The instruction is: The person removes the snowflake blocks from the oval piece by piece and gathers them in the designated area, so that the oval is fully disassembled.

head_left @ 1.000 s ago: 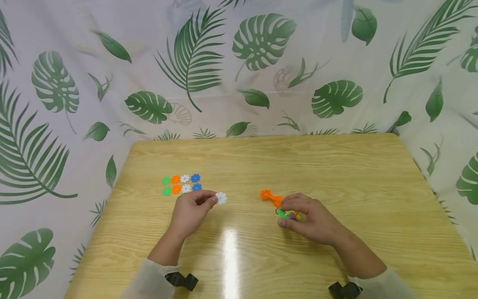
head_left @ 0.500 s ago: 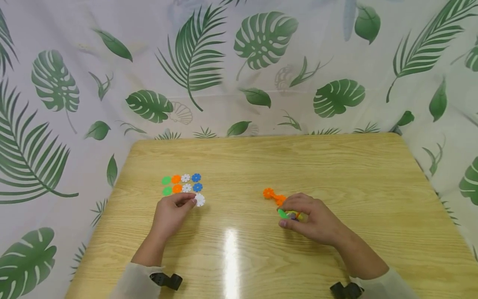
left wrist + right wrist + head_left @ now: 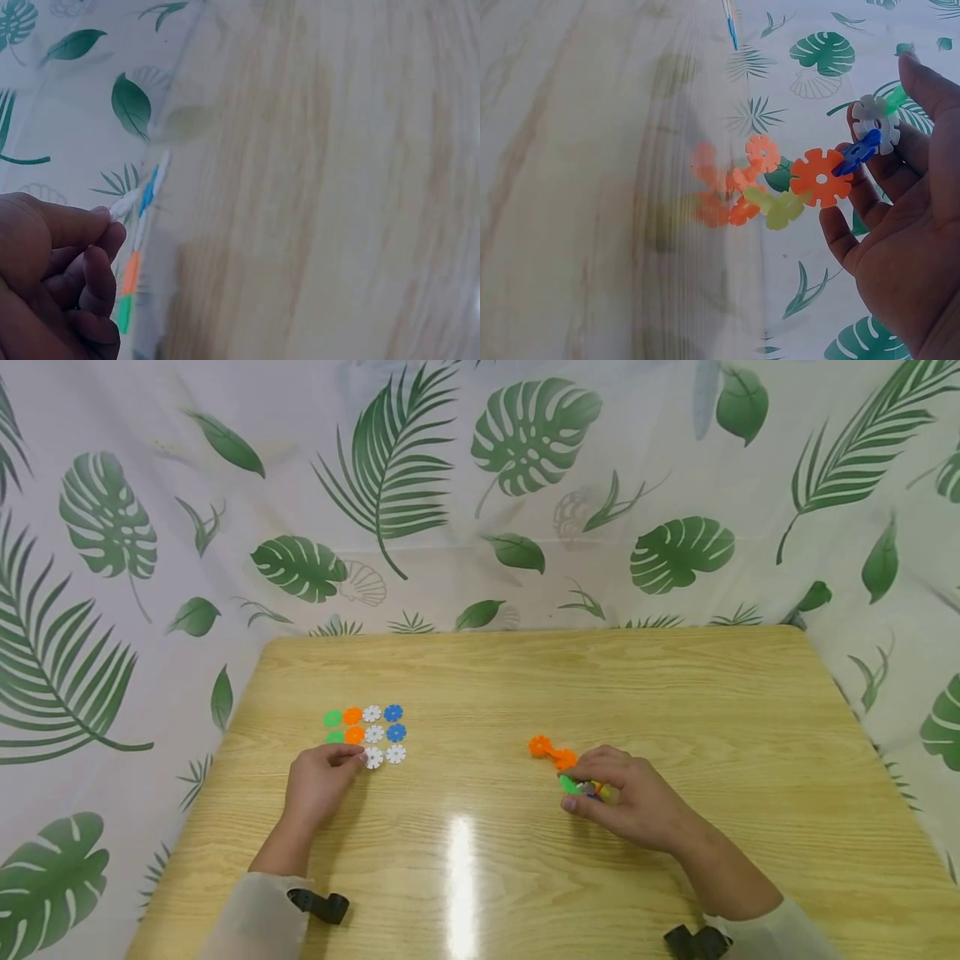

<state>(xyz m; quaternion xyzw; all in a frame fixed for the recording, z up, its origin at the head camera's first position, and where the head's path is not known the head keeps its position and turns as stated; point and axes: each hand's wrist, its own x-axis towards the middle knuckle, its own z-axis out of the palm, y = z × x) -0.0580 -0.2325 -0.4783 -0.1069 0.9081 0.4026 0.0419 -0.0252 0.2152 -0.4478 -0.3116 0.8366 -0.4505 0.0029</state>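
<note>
My left hand pinches a white notched plastic disc between thumb and forefinger, close in front of the disc rows at left. Another white disc lies just right of it. In the left wrist view the pinched white disc appears edge-on, mostly covered by fingertips. My right hand holds a small chain of linked discs, largely hidden by its fingers. The right wrist view shows a green disc, a white disc and a blue disc in it, joined to an orange disc.
Behind the left hand, two rows of green, orange, white and blue discs lie on the wooden table. Linked orange discs rest left of the right hand. A leaf-print cloth hangs behind the table.
My left hand has moved left and a little down toward the front of the rows. A white disc now lies under the blue column, while another stays pinched. The right hand has barely moved.
</note>
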